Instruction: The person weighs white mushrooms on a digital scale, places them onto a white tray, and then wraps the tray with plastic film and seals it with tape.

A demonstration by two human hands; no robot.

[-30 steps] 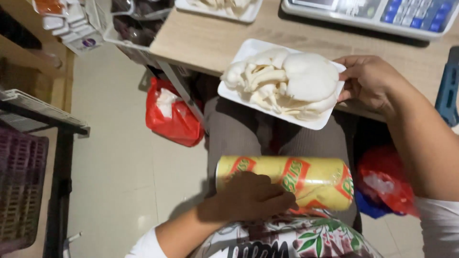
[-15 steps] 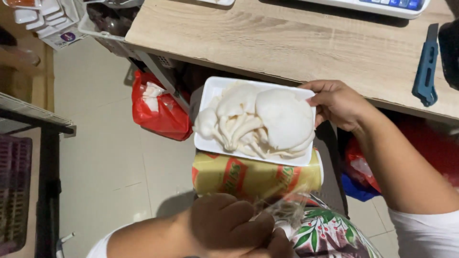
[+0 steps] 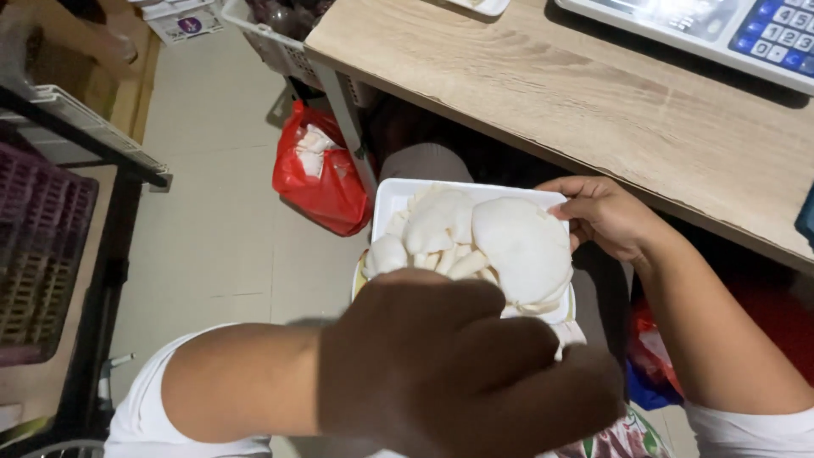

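Note:
A white foam tray [image 3: 388,197] heaped with pale oyster mushrooms [image 3: 519,248] hangs over my lap, just below the table edge. My right hand [image 3: 604,217] grips the tray's right rim. My left hand [image 3: 462,366] fills the foreground, dark and blurred, with its fingers curled shut and covering the tray's near edge. A wisp of thin clear film [image 3: 570,332] shows at its fingertips. Only a yellow sliver of the wrap roll [image 3: 357,285] peeks out at the tray's left side; the hand and tray hide the rest.
A light wooden table [image 3: 593,102] runs across the top right with a weighing scale [image 3: 729,30] at its far edge. A red plastic bag [image 3: 320,176] lies on the tiled floor by the table leg. On the left stands a purple crate [image 3: 38,246] in a black rack.
The tray has come down from the table edge over the yellow roll. My left hand left the roll and rose toward the camera, now hiding the roll and the tray's near edge.

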